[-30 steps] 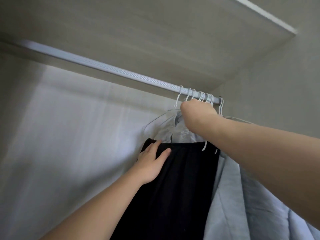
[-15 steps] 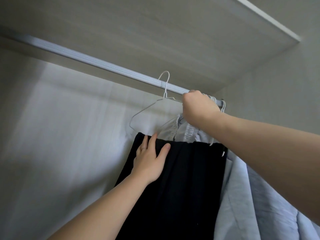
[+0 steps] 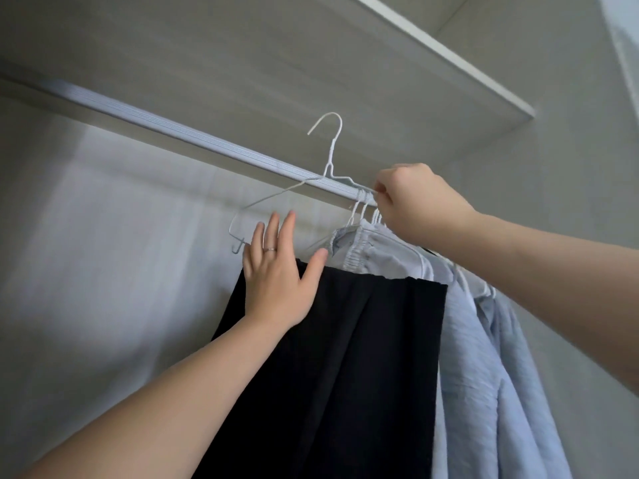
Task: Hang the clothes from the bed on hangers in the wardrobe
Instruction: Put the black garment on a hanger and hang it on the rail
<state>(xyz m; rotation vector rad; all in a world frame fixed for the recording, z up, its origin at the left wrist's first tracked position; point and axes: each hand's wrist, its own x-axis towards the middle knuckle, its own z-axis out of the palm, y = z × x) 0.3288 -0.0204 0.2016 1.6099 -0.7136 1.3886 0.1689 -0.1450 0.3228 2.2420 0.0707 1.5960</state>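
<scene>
The person's right hand (image 3: 411,202) is curled up tight just under the rail (image 3: 173,131), thumb and fingers pinching the shoulder wire of a white wire hanger (image 3: 330,150). That hanger's hook stands above the rail instead of over it, so it's unhooked, and it looks bare. The left hand (image 3: 280,271) is lower down from the rail, fingers straight and spread, lying flat on the top edge of a black garment (image 3: 345,357), probably to keep it out of the way. Which hanger the black piece hangs on can't be made out. Next to it, toward the right end of the rail, there's a pale blue elastic-waist garment (image 3: 363,250) and more light blue clothes (image 3: 484,357), all hung from a bunch of hanger hooks (image 3: 361,205) crowded together on the rail. So a fair few items look done already, and the free hanger is likely meant for the next piece. The bed isn't in shot, so how much is left there is anyone's guess.
</scene>
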